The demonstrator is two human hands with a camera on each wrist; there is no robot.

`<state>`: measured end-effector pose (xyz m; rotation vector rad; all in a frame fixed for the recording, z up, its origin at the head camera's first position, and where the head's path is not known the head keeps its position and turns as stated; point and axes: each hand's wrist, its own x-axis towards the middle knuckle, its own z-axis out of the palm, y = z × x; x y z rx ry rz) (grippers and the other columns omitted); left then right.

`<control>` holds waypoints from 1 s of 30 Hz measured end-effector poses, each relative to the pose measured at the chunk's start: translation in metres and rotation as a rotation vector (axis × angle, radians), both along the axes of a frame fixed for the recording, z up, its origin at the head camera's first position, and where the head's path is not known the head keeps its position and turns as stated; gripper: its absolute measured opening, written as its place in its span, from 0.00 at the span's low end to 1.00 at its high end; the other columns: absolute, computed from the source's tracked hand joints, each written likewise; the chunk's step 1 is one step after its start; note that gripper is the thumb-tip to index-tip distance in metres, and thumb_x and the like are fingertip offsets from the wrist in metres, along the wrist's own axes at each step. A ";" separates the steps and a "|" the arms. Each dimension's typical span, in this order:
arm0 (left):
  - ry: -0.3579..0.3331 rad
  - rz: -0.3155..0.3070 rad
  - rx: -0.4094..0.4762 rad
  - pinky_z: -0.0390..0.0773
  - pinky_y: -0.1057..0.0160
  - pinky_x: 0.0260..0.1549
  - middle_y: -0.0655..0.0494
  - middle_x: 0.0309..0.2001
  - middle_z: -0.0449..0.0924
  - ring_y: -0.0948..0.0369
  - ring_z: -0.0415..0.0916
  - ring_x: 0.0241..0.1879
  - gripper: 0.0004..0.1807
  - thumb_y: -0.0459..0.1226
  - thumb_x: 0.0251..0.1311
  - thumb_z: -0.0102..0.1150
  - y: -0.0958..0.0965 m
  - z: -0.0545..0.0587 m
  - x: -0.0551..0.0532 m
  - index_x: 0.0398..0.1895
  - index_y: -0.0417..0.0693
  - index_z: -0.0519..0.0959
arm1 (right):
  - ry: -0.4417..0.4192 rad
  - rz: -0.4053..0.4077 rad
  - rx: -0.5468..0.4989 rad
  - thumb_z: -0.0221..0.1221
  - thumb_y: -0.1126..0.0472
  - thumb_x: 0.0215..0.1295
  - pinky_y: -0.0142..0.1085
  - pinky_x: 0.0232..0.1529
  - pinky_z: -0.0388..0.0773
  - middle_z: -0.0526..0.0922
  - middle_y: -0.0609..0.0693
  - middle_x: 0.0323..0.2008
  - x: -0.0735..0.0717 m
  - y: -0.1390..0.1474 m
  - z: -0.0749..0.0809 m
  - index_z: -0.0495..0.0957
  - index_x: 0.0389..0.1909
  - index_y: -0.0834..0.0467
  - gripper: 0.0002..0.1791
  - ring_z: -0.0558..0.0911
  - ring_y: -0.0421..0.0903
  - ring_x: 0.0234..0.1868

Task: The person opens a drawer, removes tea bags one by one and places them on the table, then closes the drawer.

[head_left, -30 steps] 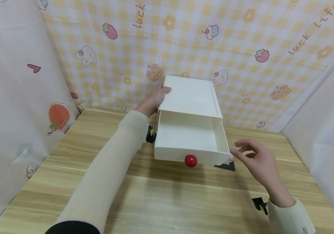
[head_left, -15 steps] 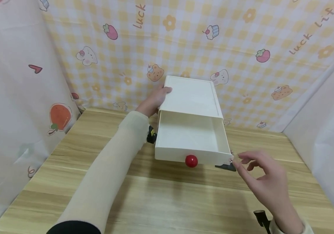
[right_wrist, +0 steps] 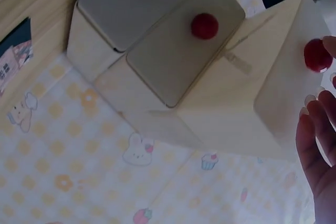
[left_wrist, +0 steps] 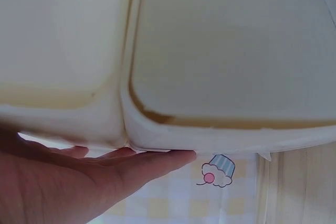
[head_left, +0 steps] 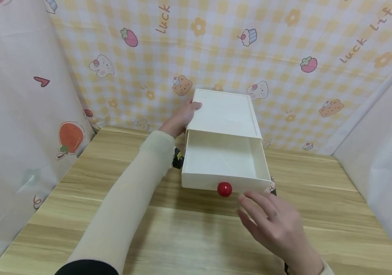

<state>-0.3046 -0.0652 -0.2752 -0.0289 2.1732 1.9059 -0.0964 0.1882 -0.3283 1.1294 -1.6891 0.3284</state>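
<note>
A white drawer cabinet [head_left: 224, 114] stands against the back cloth, its top drawer [head_left: 221, 156] pulled out with a bare inside. A round red knob [head_left: 225, 189] sits on that drawer's front. My left hand [head_left: 182, 115] holds the cabinet by its left side, thumb over the top edge; the left wrist view shows its fingers along the cabinet's edge. My right hand [head_left: 276, 225] is just right of the knob, fingers loosely bent with nothing between them. In the right wrist view its thumb [right_wrist: 329, 46] overlaps the knob.
Two closed drawers with red knobs [right_wrist: 205, 26] sit below the pulled-out one. A dark piece with a printed picture [right_wrist: 16, 51] lies on the wooden table [head_left: 113, 183] beside the cabinet. Patterned cloth [head_left: 147, 57] hangs close behind; white cloth covers both sides.
My right hand has moved from the drawer's right front corner leftward to near the red knob, turning its back upward. My left hand and the cabinet stay put.
</note>
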 end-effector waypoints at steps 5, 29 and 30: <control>0.000 0.003 0.017 0.74 0.47 0.65 0.46 0.69 0.68 0.49 0.71 0.66 0.30 0.48 0.80 0.36 -0.001 0.000 0.002 0.81 0.57 0.50 | 0.028 0.012 0.037 0.57 0.60 0.71 0.33 0.18 0.75 0.85 0.54 0.38 -0.002 -0.014 -0.001 0.87 0.40 0.59 0.11 0.80 0.47 0.25; -0.001 0.003 0.030 0.72 0.47 0.67 0.46 0.70 0.67 0.48 0.70 0.67 0.30 0.47 0.80 0.36 0.001 0.001 0.001 0.81 0.57 0.49 | 0.010 -0.023 0.047 0.54 0.67 0.74 0.31 0.21 0.78 0.84 0.58 0.40 -0.020 -0.039 -0.004 0.87 0.39 0.64 0.12 0.81 0.47 0.26; -0.004 0.003 0.026 0.72 0.47 0.66 0.46 0.70 0.67 0.49 0.70 0.67 0.30 0.48 0.80 0.36 0.001 0.001 0.001 0.81 0.57 0.49 | 0.004 -0.022 0.043 0.54 0.67 0.74 0.31 0.21 0.78 0.84 0.58 0.41 -0.020 -0.039 -0.004 0.87 0.39 0.64 0.12 0.81 0.47 0.26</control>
